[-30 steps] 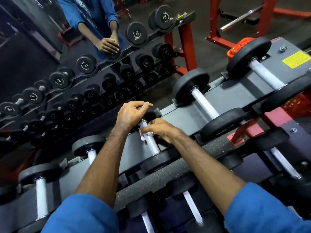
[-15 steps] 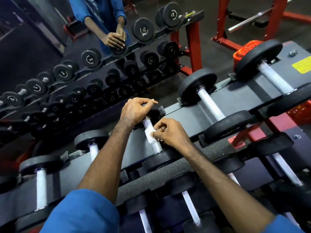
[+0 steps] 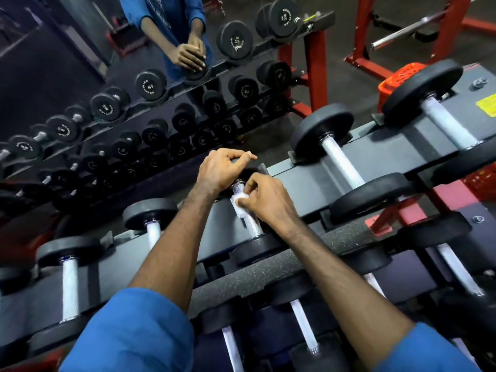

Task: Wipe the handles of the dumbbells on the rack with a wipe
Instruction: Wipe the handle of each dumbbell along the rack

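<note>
Two hands work: your right hand [image 3: 264, 202] pinches the wipe [image 3: 238, 206] on the handle [image 3: 248, 218]. Your left hand [image 3: 221, 170] grips the dumbbell's end. Pinch loosely and the wipe could slip off

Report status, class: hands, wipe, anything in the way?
Left hand grips the dumbbell's far head. Right hand pinches the white wipe around the dumbbell handle. Nothing blocking the handle.

A single head-worn camera looks forward and down, close above the rack [image 3: 308, 181], both hands' fingers [image 3: 249, 187] near centre frame.
</note>
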Demonstrator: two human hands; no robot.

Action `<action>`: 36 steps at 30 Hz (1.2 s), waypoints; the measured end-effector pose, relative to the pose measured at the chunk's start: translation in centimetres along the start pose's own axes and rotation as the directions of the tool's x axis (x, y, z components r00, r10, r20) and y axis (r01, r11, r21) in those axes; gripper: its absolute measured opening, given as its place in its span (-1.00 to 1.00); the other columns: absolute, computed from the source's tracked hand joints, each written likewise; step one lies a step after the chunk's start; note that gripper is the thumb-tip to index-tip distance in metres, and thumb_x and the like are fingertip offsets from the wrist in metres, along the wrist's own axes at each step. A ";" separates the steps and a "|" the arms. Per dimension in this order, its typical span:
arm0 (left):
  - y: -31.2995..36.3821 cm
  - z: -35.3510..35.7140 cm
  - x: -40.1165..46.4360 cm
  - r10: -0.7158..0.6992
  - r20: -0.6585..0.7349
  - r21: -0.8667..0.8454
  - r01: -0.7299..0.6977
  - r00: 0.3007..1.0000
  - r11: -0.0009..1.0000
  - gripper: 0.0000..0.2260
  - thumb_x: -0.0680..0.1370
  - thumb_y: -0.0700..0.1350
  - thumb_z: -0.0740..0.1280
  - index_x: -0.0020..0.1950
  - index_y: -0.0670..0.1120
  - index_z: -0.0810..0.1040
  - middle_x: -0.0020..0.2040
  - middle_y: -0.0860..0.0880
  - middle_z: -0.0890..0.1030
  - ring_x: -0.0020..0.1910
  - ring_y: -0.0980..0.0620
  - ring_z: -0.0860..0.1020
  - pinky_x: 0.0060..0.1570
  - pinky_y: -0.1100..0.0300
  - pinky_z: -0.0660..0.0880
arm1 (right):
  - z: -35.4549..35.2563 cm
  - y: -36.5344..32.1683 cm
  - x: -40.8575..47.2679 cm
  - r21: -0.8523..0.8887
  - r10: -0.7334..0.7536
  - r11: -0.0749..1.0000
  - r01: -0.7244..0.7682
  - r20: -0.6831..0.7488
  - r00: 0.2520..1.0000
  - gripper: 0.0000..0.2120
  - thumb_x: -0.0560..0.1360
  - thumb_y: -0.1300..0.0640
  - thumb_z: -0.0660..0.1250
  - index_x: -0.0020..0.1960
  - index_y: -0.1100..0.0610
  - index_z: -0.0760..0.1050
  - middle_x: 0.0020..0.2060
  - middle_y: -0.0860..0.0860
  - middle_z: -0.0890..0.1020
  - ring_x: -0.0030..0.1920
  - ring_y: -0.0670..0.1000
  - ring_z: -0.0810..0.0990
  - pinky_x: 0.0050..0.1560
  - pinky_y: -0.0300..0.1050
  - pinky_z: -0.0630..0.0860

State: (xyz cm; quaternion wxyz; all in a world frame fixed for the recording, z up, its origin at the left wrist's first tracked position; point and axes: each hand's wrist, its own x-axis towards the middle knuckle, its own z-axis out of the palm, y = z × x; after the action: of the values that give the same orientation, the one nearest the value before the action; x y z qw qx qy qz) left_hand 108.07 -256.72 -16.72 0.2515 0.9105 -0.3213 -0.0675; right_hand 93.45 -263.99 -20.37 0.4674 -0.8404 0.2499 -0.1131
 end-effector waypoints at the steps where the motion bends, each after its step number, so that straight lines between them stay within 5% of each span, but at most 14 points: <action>1: 0.0 0.0 0.0 0.000 0.000 0.003 0.000 1.000 1.000 -0.76 0.55 0.27 0.26 0.02 0.42 0.73 -0.32 0.22 0.67 -0.36 0.16 0.49 -0.14 0.07 0.54 | 0.0 -0.6 0.3 -0.009 -0.008 1.000 0.008 -0.008 1.000 -0.76 0.36 0.00 0.54 -0.14 0.00 0.48 -0.24 -0.10 0.60 -0.15 0.02 0.61 -0.20 -0.04 0.53; 7: 0.0 0.1 -0.1 0.021 -0.003 -0.002 -0.021 1.000 1.000 -0.72 0.54 0.34 0.22 0.04 0.44 0.73 -0.22 0.16 0.72 -0.11 0.09 0.61 0.02 0.05 0.58 | -0.8 1.2 -2.2 -0.121 0.007 0.992 0.023 0.241 0.971 -0.70 0.33 0.00 0.61 -0.22 0.11 0.52 -0.36 -0.06 0.67 -0.28 -0.04 0.67 -0.22 -0.02 0.63; 10: 0.2 -0.1 -0.3 0.025 -0.002 0.010 -0.025 1.000 1.000 -0.70 0.51 0.40 0.19 0.04 0.48 0.70 -0.10 0.16 0.76 0.04 0.08 0.65 0.15 -0.03 0.61 | -0.4 0.7 -0.7 -0.116 -0.036 0.992 0.054 0.147 0.988 -0.68 0.34 -0.04 0.62 -0.21 0.06 0.50 -0.39 -0.09 0.66 -0.32 -0.09 0.64 -0.26 -0.08 0.57; 13: 0.3 -0.1 -0.3 0.020 0.003 0.004 -0.021 1.000 1.000 -0.72 0.51 0.39 0.20 0.04 0.50 0.69 -0.11 0.17 0.75 0.04 0.04 0.65 0.14 -0.06 0.62 | -0.2 0.4 0.7 -0.146 -0.237 0.954 0.262 0.169 0.957 -0.75 0.39 -0.04 0.56 -0.13 -0.03 0.50 -0.18 -0.11 0.57 -0.17 -0.04 0.59 -0.16 -0.03 0.53; 15: 0.1 0.0 -0.1 0.015 0.005 0.003 -0.015 1.000 1.000 -0.73 0.55 0.36 0.23 0.05 0.45 0.71 -0.18 0.19 0.72 0.01 -0.02 0.65 0.12 -0.05 0.62 | -1.0 1.2 0.4 -0.202 -0.417 0.847 0.492 0.322 0.850 -0.84 0.47 -0.05 0.51 -0.01 -0.05 0.58 -0.05 -0.13 0.48 -0.05 -0.02 0.56 -0.11 -0.01 0.53; 18: -0.1 0.0 -0.1 0.007 0.010 0.008 -0.007 1.000 1.000 -0.76 0.64 0.25 0.29 0.07 0.33 0.77 -0.37 0.14 0.60 -0.12 -0.10 0.60 0.06 0.00 0.58 | -2.3 1.9 0.9 -0.272 -0.629 0.544 0.794 0.494 0.600 -0.85 0.57 -0.01 0.42 0.09 0.02 0.66 0.04 -0.03 0.50 0.03 -0.01 0.45 -0.23 -0.03 0.44; 20: -0.1 0.1 0.1 0.003 0.004 0.003 -0.003 1.000 1.000 -0.76 0.61 0.24 0.29 0.05 0.34 0.77 -0.40 0.16 0.60 -0.22 0.02 0.56 0.06 0.00 0.60 | -3.1 1.8 1.7 -0.326 -0.695 0.329 0.886 0.552 0.461 -0.84 0.54 0.05 0.43 0.10 0.01 0.67 0.08 0.00 0.53 0.05 0.01 0.38 -0.26 -0.03 0.43; 23: -0.2 0.2 0.0 0.009 -0.026 -0.014 -0.009 1.000 1.000 -0.78 0.56 0.30 0.28 0.02 0.43 0.73 -0.18 0.14 0.72 -0.03 0.03 0.66 0.09 0.04 0.60 | -3.7 1.6 2.1 -0.307 -0.640 -0.002 0.952 0.731 0.235 -0.72 0.60 0.06 0.30 0.28 0.01 0.60 0.21 0.00 0.56 0.17 0.07 0.45 -0.10 0.02 0.48; 27: -0.2 -0.1 -0.2 -0.002 -0.047 -0.031 0.001 0.999 1.000 -0.82 0.59 0.30 0.32 0.01 0.42 0.74 -0.26 0.14 0.66 0.01 -0.07 0.68 -0.02 0.11 0.52 | -4.9 0.9 2.4 -0.317 -0.540 -0.175 0.932 0.823 0.178 -0.55 0.65 0.12 0.03 0.47 0.10 0.45 0.42 0.05 0.50 0.39 0.12 0.47 0.13 0.03 0.52; 31: -0.2 0.0 -0.2 -0.006 -0.037 -0.036 0.004 0.999 0.999 -0.81 0.57 0.30 0.33 0.04 0.40 0.74 -0.07 0.13 0.76 0.07 0.02 0.68 0.15 0.06 0.60 | -4.3 1.0 2.6 -0.227 -0.439 -0.274 0.934 0.894 0.089 -0.54 0.62 0.18 0.11 0.49 0.13 0.46 0.44 0.09 0.53 0.49 0.14 0.46 0.35 0.13 0.51; 33: -0.5 0.1 0.0 -0.001 -0.043 -0.038 -0.001 0.999 0.999 -0.80 0.56 0.31 0.32 0.04 0.41 0.74 -0.17 0.14 0.72 0.03 0.00 0.68 0.15 0.05 0.60 | -4.3 0.9 2.7 -0.183 -0.376 -0.342 0.922 0.926 0.045 -0.51 0.64 0.15 0.02 0.52 0.10 0.43 0.46 0.07 0.52 0.51 0.12 0.44 0.45 0.12 0.44; 36: -0.8 0.3 0.3 0.013 -0.044 -0.045 -0.015 0.999 0.999 -0.80 0.57 0.29 0.32 0.03 0.39 0.75 -0.41 0.23 0.58 -0.12 0.02 0.63 0.05 0.12 0.55 | -4.5 -0.1 3.5 -0.248 -0.376 -0.371 0.895 0.921 0.100 -0.52 0.65 0.13 0.05 0.53 0.13 0.43 0.51 0.10 0.48 0.54 0.13 0.40 0.51 0.12 0.37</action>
State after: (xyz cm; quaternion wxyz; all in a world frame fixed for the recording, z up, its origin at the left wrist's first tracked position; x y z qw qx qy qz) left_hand 108.69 -256.47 -17.35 0.2792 0.9035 -0.3206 -0.0532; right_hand 94.57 -269.07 -18.04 -0.2287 -0.8628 -0.4507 -0.0136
